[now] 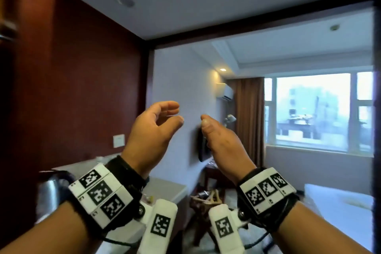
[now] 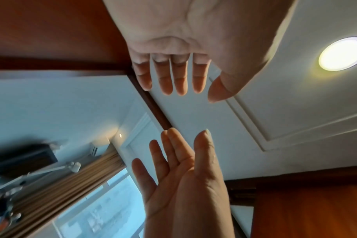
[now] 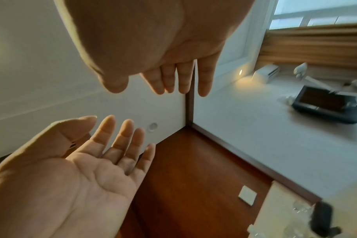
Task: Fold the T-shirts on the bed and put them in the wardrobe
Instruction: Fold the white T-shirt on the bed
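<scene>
No T-shirt shows in any view. Both hands are raised at chest height, palms facing each other and a short gap apart. My left hand (image 1: 165,121) has relaxed, slightly bent fingers and holds nothing. My right hand (image 1: 216,138) stands edge-on with its thumb up, also empty. In the left wrist view the left hand (image 2: 185,72) spreads its straight fingers opposite the right hand (image 2: 181,169). The right wrist view shows the right hand (image 3: 173,72) above the left hand (image 3: 96,161), both bare. A white bed corner (image 1: 340,206) lies at the lower right.
A dark red wood panel (image 1: 82,88) fills the left side. Below it a metal kettle (image 1: 49,192) stands by a pale counter (image 1: 167,189). A wooden stand (image 1: 206,200), a wall screen (image 1: 203,146), a brown curtain (image 1: 249,119) and a window (image 1: 313,109) lie ahead.
</scene>
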Available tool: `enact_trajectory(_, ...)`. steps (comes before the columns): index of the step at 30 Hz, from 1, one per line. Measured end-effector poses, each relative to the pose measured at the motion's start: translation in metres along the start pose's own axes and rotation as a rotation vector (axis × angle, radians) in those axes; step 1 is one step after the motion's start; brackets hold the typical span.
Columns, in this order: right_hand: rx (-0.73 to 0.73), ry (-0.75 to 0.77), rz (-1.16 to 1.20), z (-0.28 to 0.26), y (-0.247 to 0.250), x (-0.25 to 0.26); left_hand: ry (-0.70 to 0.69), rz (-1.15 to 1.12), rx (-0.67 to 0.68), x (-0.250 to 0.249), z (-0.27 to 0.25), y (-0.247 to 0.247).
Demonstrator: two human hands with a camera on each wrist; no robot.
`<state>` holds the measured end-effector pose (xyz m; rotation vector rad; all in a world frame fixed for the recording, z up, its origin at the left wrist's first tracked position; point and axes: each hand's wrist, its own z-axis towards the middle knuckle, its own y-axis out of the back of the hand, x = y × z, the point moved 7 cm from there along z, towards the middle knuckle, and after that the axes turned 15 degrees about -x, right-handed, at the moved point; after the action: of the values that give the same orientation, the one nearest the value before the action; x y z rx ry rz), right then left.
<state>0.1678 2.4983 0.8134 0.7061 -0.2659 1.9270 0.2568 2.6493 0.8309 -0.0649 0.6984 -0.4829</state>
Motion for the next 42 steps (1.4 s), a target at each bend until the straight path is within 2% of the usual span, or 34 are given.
enact_trajectory(6, -0.087, 0.019, -0.275, -0.016, 0.093, -0.040, 0.097, -0.105, 0.129, 0.034, -0.042, -0.090)
enact_trajectory(14, -0.126, -0.157, -0.589, -0.030, 0.156, -0.121, 0.232, -0.255, 0.229, 0.107, -0.070, -0.180)
enact_trajectory(18, -0.126, -0.206, -0.673, -0.011, 0.166, -0.164, 0.312, -0.300, 0.261, 0.157, -0.064, -0.217)
enact_trajectory(23, -0.111, -0.220, -0.741, 0.031, 0.148, -0.221, 0.347, -0.293, 0.273, 0.225, -0.033, -0.247)
enact_trajectory(32, -0.073, -0.318, -0.816, 0.069, 0.135, -0.367, 0.401, -0.274, 0.349, 0.347, -0.010, -0.324)
enact_trajectory(38, -0.076, -0.387, -0.863, 0.100, 0.168, -0.471, 0.414, -0.236, 0.411, 0.416, -0.011, -0.412)
enact_trajectory(42, -0.108, -0.402, -0.822, 0.135, 0.204, -0.539, 0.401, -0.233, 0.395, 0.455, 0.000, -0.482)
